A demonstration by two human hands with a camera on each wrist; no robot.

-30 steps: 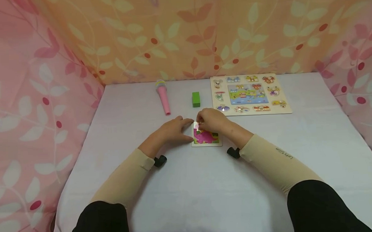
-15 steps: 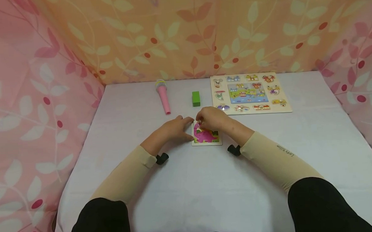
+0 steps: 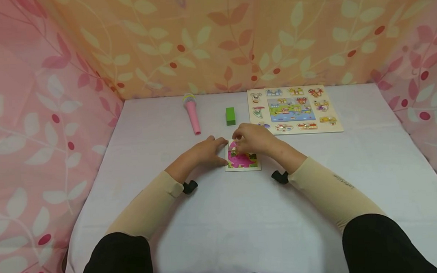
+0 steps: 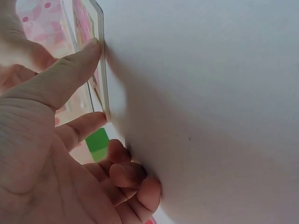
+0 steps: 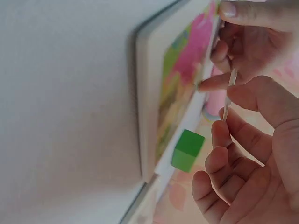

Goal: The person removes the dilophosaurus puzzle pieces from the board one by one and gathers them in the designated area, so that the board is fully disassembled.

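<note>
Right grip (image 3: pixel 254 138) farther right, with piece (image 5: pixel 232 79)

Right one of the hands (image 3: pixel 257 138) shifted slightly right, sleeve (image 3: pixel 330 188) too, pink replacing white on dinosaur puzzle's (image 3: pixel 240 160) corner

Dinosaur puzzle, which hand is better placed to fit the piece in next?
Likely the right hand: it pinches the loose piece over the puzzle. The left hand touches the puzzle's left side with thumb and finger, so it seems better suited to steadying.

Puzzle board (image 3: pixel 243 162) partly behind the right grip (image 3: pixel 256 139)
</note>
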